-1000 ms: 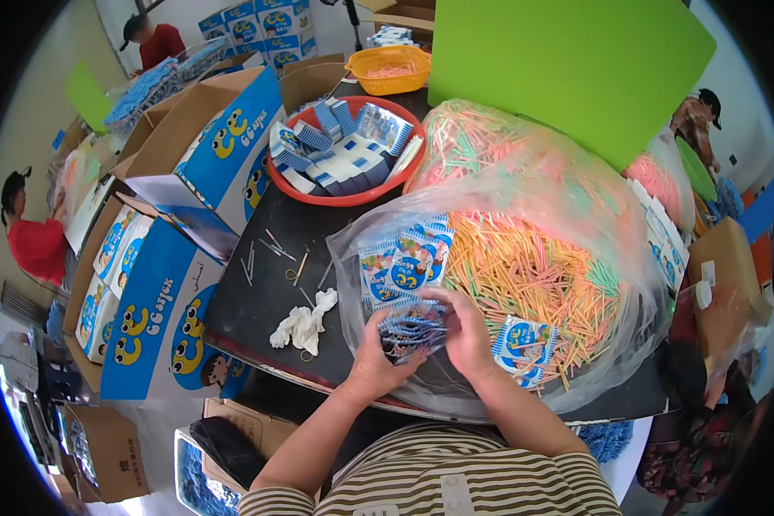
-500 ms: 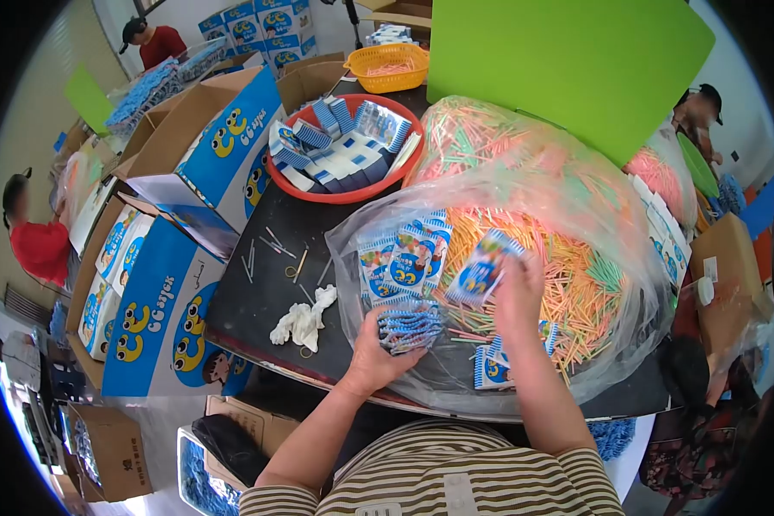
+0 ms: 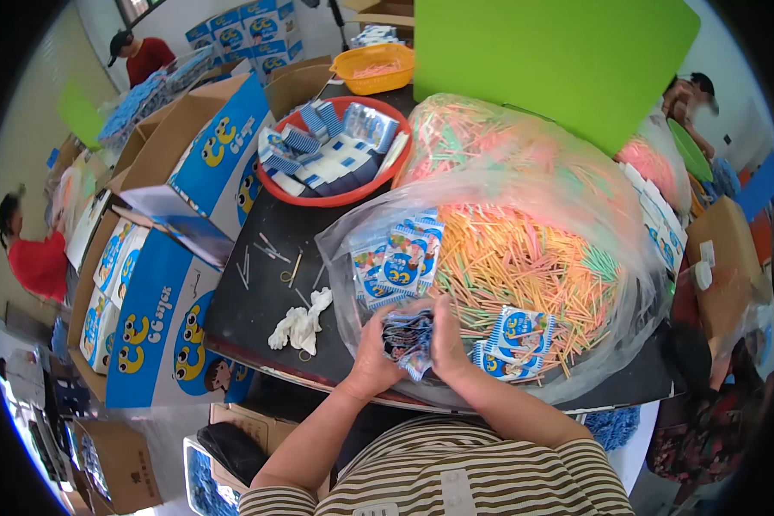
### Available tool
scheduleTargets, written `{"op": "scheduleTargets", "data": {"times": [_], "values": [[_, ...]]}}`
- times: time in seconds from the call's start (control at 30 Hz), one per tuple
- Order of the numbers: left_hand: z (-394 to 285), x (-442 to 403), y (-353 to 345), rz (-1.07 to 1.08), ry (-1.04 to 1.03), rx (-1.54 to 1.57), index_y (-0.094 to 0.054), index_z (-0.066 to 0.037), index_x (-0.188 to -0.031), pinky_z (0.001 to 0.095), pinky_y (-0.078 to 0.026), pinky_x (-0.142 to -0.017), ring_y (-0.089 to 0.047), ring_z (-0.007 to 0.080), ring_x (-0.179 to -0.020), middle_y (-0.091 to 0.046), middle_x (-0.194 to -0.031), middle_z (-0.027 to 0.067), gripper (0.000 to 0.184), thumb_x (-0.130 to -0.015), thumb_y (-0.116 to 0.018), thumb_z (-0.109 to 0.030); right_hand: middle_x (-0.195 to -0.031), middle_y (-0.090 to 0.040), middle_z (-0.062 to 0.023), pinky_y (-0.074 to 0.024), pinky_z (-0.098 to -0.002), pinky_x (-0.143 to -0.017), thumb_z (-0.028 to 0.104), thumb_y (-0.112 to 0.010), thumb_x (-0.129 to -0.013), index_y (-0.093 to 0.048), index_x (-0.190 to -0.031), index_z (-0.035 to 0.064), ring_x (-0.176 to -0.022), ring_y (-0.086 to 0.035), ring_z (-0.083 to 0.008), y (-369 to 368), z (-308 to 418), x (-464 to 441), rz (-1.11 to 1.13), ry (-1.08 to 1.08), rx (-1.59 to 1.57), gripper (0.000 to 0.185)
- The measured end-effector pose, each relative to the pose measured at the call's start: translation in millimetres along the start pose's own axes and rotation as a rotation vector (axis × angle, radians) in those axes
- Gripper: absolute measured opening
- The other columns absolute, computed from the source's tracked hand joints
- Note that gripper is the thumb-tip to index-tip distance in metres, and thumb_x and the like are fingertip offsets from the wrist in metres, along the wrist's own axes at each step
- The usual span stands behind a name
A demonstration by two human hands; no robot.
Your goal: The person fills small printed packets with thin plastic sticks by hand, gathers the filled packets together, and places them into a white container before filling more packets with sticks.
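Observation:
A stack of blue-and-white printed packets [image 3: 408,335] is held between my two hands at the near edge of the open bag. My left hand [image 3: 375,354] is wrapped around the stack's left side. Against its right side presses my right hand [image 3: 448,340], fingers together. Just beyond lie several loose packets [image 3: 408,255], overlapping one another. More packets [image 3: 521,335] rest to the right of my hands. Under and behind them, thin pastel sticks [image 3: 525,262] fill the clear plastic bag [image 3: 335,249]. My palms hide part of the stack.
A red basin [image 3: 335,199] of bundled packs and a yellow basket [image 3: 374,82] stand farther back. Crumpled white tissue [image 3: 303,322] and stray sticks lie on the black table [image 3: 241,314]. Printed cartons [image 3: 159,318] flank the left; a green panel [image 3: 559,69] rises behind. Other people work around.
My right hand has come left from over the sticks to the stack, which both hands now hold. The stack has tilted, and the packets on the right show more fully.

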State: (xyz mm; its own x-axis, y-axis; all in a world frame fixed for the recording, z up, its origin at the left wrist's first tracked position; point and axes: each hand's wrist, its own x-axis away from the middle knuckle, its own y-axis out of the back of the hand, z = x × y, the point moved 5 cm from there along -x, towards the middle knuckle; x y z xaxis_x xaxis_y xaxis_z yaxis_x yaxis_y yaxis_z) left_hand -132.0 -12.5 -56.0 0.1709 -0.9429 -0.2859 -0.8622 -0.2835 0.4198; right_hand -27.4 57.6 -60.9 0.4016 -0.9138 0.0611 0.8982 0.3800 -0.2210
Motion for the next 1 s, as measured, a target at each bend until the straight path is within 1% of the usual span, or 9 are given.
{"op": "scheduleTargets", "data": {"times": [0.17, 0.27, 0.3, 0.37, 0.43, 0.53, 0.73, 0.9, 1.0], "values": [[-0.5, -3.7, 3.8, 0.061, 0.125, 0.143, -0.056, -0.002, -0.105, 0.0345, -0.047, -0.082, -0.060, 0.0248, -0.089, -0.062, -0.095, 0.0133, 0.047, -0.064, -0.077, -0.008, -0.076, -0.055, -0.0155, -0.0412, -0.0357, -0.073, 0.037, -0.028, -0.099, -0.055, -0.081, -0.0001, -0.073, -0.053, -0.0285, 4.9, -29.7, -15.2, -0.137, 0.049, 0.017, 0.049], [-29.3, -11.9, 15.1, -0.042, -0.111, -0.143, -0.059, -0.003, -0.103, 0.0341, -0.048, -0.080, -0.059, 0.0173, -0.087, -0.062, -0.099, 0.0083, 0.037, -0.070, -0.074, -0.008, -0.085, -0.051, -0.0138, -0.0403, -0.0392, -0.068, 0.035, -0.034, -0.097, -0.053, -0.095, 0.0039, -0.075, -0.049, -0.0270, 11.7, 13.2, -1.6, -0.238, 0.650, 0.545, 0.037], [-42.6, -10.8, 13.7, -0.159, 0.040, 0.063, -0.058, -0.003, -0.105, 0.0376, -0.048, -0.079, -0.060, 0.0197, -0.086, -0.062, -0.101, 0.0085, 0.038, -0.071, -0.073, -0.008, -0.088, -0.051, -0.0115, -0.0405, -0.0407, -0.066, 0.038, -0.039, -0.095, -0.052, -0.100, 0.0054, -0.076, -0.048, -0.0255, 20.6, 31.8, 10.3, -0.211, 0.644, 0.568, 0.036], [-60.1, -17.2, 0.7, -0.099, -0.044, -0.055, -0.047, -0.002, -0.113, 0.0430, -0.047, -0.082, -0.059, 0.0279, -0.092, -0.057, -0.110, 0.0138, 0.052, -0.068, -0.072, -0.002, -0.095, -0.054, -0.0057, -0.0447, -0.0377, -0.065, 0.047, -0.049, -0.089, -0.051, -0.109, 0.0075, -0.083, -0.051, -0.0197, 34.7, 67.5, 49.7, 0.007, -0.431, -0.309, 0.044], [-115.1, -14.6, -23.8, 0.030, -0.582, -0.552, -0.041, -0.001, -0.114, 0.0439, -0.045, -0.084, -0.056, 0.0333, -0.097, -0.053, -0.111, 0.0184, 0.060, -0.063, -0.073, -0.002, -0.097, -0.057, -0.0043, -0.0486, -0.0342, -0.065, 0.047, -0.058, -0.083, -0.052, -0.114, 0.0067, -0.086, -0.055, -0.0151, 47.3, 86.9, 79.5, 0.085, -0.420, -0.486, 0.051], [-162.6, -17.3, -79.2, 0.262, -0.657, -0.689, -0.039, -0.001, -0.118, 0.0449, -0.043, -0.087, -0.050, 0.0406, -0.104, -0.047, -0.116, 0.0218, 0.067, -0.060, -0.071, 0.001, -0.099, -0.060, -0.0078, -0.0503, -0.0343, -0.070, 0.036, -0.062, -0.082, -0.051, -0.117, 0.0058, -0.088, -0.058, -0.0150, 89.4, 86.8, 94.3, 0.013, -0.071, -0.536, 0.047], [-226.8, 11.8, -202.9, 0.842, -0.827, -0.288, -0.040, 0.002, -0.125, 0.0482, -0.033, -0.100, -0.039, 0.0456, -0.117, -0.036, -0.130, 0.0292, 0.062, -0.067, -0.061, 0.000, -0.111, -0.060, -0.0107, -0.0575, -0.0357, -0.062, 0.017, -0.070, -0.077, -0.049, -0.123, 0.0035, -0.089, -0.063, -0.0211, 238.4, 95.6, 210.2, -0.316, 0.003, -0.649, 0.052], [-236.3, 24.9, -262.8, 1.018, -0.871, -0.339, -0.048, -0.002, -0.118, 0.0462, -0.036, -0.095, -0.046, 0.0402, -0.111, -0.047, -0.125, 0.0201, 0.052, -0.068, -0.062, 0.000, -0.103, -0.061, -0.0156, -0.0578, -0.0394, -0.059, 0.007, -0.063, -0.077, -0.050, -0.116, -0.0031, -0.084, -0.065, -0.0285, 437.5, 34.9, 394.1, -1.111, 0.016, -0.279, 0.042], [-218.4, 23.7, -265.6, 0.988, -0.820, -0.288, -0.058, -0.003, -0.102, 0.0432, -0.043, -0.081, -0.054, 0.0352, -0.095, -0.056, -0.111, 0.0161, 0.036, -0.067, -0.063, 0.001, -0.100, -0.063, -0.0139, -0.0532, -0.0376, -0.062, 0.020, -0.066, -0.076, -0.052, -0.116, 0.0058, -0.083, -0.064, -0.0282, 537.9, -46.4, 516.1, -1.578, -0.463, 0.247, 0.045]]}}
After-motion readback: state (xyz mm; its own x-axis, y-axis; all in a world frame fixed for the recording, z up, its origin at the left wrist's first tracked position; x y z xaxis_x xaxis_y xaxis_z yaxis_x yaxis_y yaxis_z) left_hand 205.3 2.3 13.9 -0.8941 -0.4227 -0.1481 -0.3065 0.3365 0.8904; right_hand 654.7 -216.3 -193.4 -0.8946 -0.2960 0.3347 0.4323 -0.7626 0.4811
